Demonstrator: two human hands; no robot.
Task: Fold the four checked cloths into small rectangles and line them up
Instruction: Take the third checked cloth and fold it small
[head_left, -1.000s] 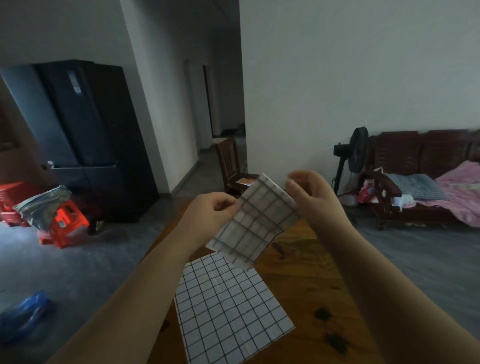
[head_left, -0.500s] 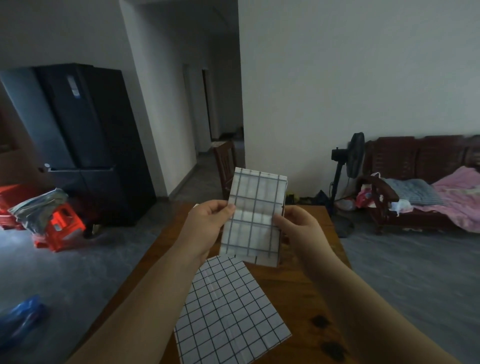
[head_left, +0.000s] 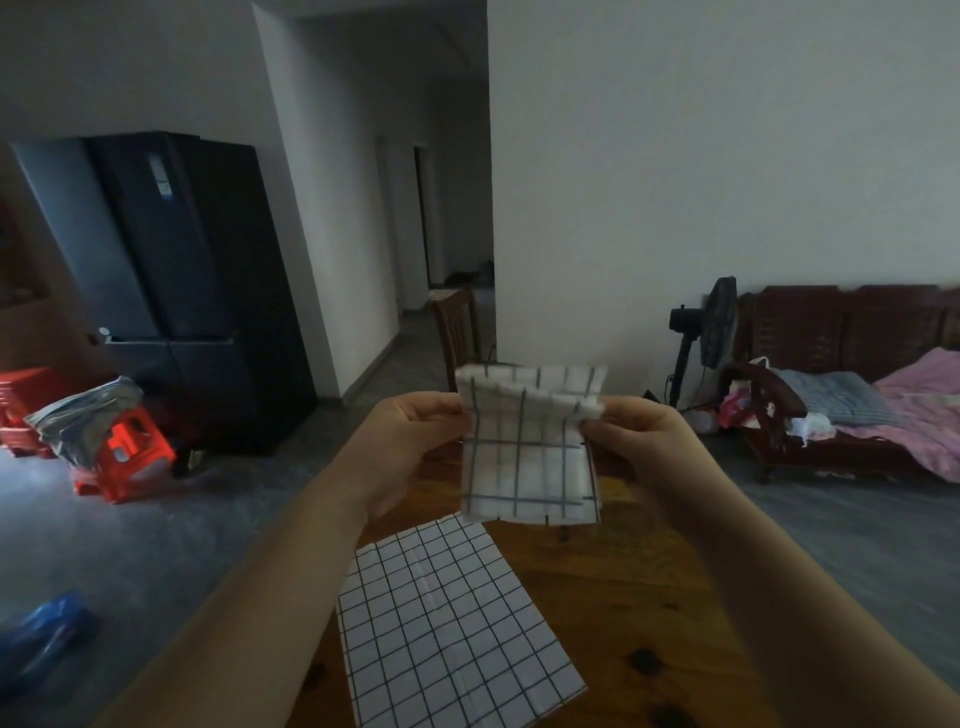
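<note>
Folded cloth (head_left: 530, 457) is up in the air above the worktop (head_left: 649, 597), held between both hands. Left grip (head_left: 410, 441) is closed, pinching the cloth's upper left edge. Right grip (head_left: 644, 441) is closed, pinching the upper right corner. The top edge bends over just above the two grips, and the rest hangs below them. I see a second cloth (head_left: 452, 623) lying flat on the worktop, nearer me and apart from the held one.
</note>
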